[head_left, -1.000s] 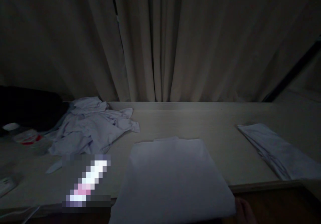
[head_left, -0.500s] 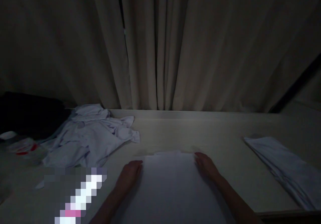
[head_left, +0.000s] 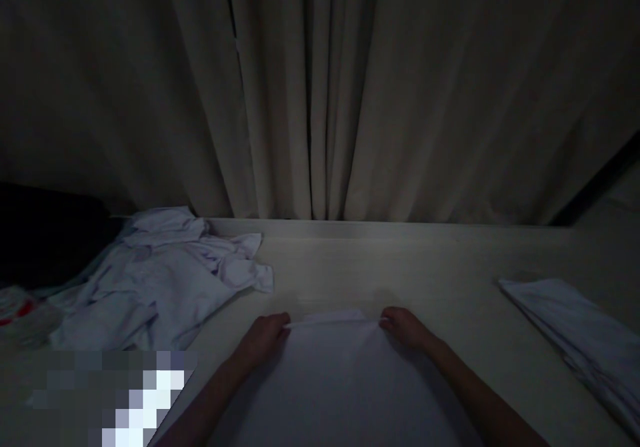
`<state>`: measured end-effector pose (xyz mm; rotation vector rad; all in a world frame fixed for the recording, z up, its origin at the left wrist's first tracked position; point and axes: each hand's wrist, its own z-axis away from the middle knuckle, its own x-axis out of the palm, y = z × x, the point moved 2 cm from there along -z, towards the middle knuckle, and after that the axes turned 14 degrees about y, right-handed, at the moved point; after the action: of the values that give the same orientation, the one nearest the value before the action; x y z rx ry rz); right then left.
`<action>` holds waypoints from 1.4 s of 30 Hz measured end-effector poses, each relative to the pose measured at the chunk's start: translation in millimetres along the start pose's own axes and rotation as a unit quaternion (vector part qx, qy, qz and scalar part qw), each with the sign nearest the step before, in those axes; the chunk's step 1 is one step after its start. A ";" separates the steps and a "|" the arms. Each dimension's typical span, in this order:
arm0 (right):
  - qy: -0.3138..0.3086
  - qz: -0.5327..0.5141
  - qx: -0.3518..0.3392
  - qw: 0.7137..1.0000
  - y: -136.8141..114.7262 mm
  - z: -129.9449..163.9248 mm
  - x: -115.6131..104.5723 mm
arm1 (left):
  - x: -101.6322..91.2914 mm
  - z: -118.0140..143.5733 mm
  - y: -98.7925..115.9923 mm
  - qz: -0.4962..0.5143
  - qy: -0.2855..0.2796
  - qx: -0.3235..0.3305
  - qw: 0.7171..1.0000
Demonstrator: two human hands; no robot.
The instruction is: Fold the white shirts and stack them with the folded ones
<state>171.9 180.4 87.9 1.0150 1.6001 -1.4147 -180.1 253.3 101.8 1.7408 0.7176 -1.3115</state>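
left hand (head_left: 263,340), right hand (head_left: 403,327): fingers pinched on far corners of flat white folded garment (head_left: 335,380) | folded white cloth (head_left: 575,327) right | crumpled white pile (head_left: 160,280) left, unfolded

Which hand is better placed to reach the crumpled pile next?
Left. The left hand pinches the shirt's far left corner, on the crumpled pile's side; the right hand is farther.

The far corners of the white cloth (head_left: 335,380), only touched by flat hands half a second ago, are now pinched by the left hand (head_left: 263,340) and the right hand (head_left: 405,328), and its far edge is lifted slightly.
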 end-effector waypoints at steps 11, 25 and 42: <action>0.029 0.050 -0.027 0.998 -6.9 -65.2 3.0 | 5.1 -54.3 -18.9 -0.034 -0.016 -0.024 0.999; 0.147 0.049 -0.039 0.987 -46.7 63.3 63.9 | 63.5 114.5 15.7 -0.106 0.113 -0.099 0.983; 0.077 0.099 0.013 0.992 -73.2 -10.2 103.3 | 83.8 86.8 9.0 -0.137 0.205 -0.122 0.961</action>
<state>63.3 193.4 23.3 1.2879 1.5444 -1.2501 -190.3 170.8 13.9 1.7677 1.3393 -0.9864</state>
